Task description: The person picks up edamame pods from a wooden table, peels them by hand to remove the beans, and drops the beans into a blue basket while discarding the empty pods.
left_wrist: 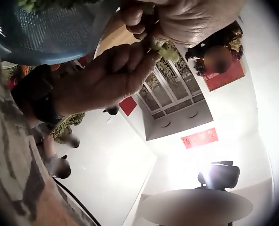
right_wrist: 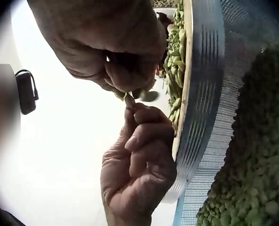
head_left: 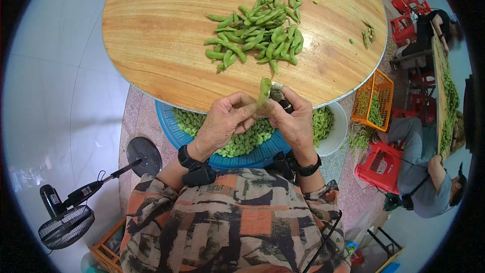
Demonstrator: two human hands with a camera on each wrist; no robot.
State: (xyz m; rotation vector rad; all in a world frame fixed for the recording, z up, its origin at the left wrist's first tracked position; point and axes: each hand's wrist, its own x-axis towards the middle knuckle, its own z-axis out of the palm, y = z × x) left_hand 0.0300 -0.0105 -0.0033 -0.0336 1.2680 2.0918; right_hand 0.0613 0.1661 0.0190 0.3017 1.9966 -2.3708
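Observation:
In the head view a green soybean pod (head_left: 264, 92) stands upright between both hands, over the table's near edge. My left hand (head_left: 220, 124) pinches its lower end between thumb and fingertips. My right hand (head_left: 297, 124) pinches it from the other side, thumb against the pod; dark and pale wrappings (head_left: 281, 100) show on its fingers. In the right wrist view the fingertips of the left hand (right_wrist: 139, 165) and right hand (right_wrist: 102, 42) meet at the pod. Below the hands, a blue basket (head_left: 169, 130) holds many shelled green beans (head_left: 242, 144).
A heap of pods (head_left: 257, 33) lies on the round wooden table (head_left: 156, 35). A white bucket (head_left: 341, 131) with green pods or hulls stands right of the basket. Farther right are an orange crate (head_left: 386, 88), a red stool (head_left: 379, 167) and seated people. A black fan (head_left: 65, 225) stands left.

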